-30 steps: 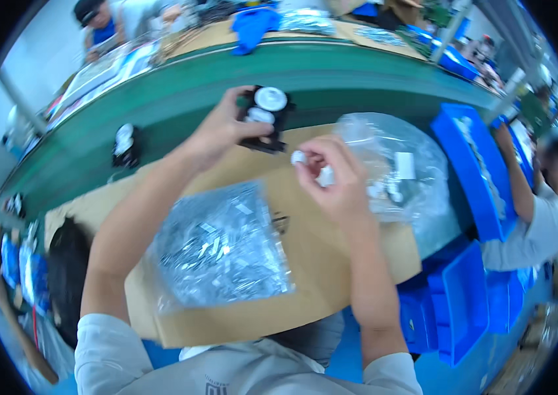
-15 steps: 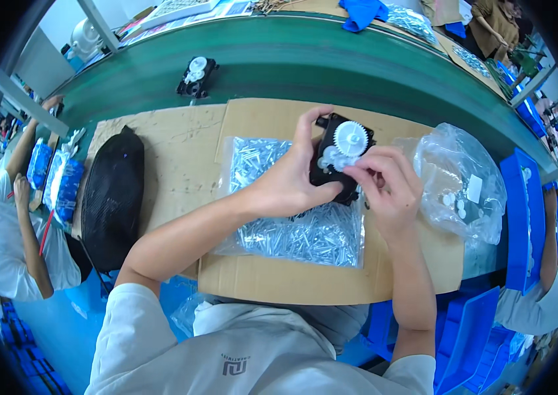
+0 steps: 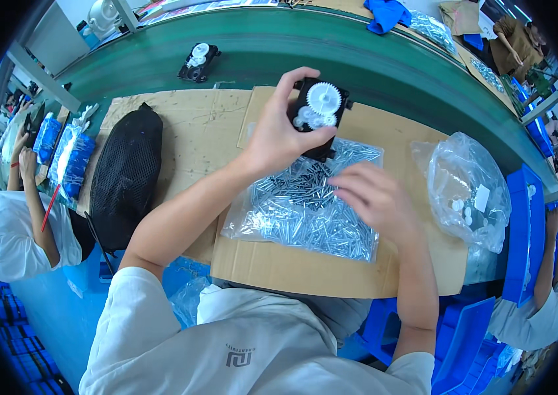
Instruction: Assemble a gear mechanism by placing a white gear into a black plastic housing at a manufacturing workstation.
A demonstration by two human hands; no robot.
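Observation:
My left hand [image 3: 283, 125] is closed around a black gearbox housing [image 3: 303, 140] and holds it tilted above the far edge of a clear plastic bag. A large white gear [image 3: 324, 99] and smaller white gears [image 3: 312, 119] sit on the housing's upper face. Many small silver metal pins [image 3: 331, 227] fill the bag; a darker heap of pins [image 3: 305, 184] lies on it. My right hand [image 3: 377, 201] reaches in from the right, its fingertips at the heap's edge. Those fingers are loosely bent and slightly apart, with nothing visible between them.
Cardboard [image 3: 417, 263] covers the bench under the bag. A black mesh pouch [image 3: 126, 174] lies left; a clear bag with white parts [image 3: 466, 191] lies right, beside a blue bin [image 3: 522, 230]. Another gearbox [image 3: 198, 62] rests on the green belt [image 3: 252, 49]. People sit on both sides.
My right hand has left the gears and moved down to the pins. My left hand has lifted the gearbox away and slightly left, uncovering the dark heap.

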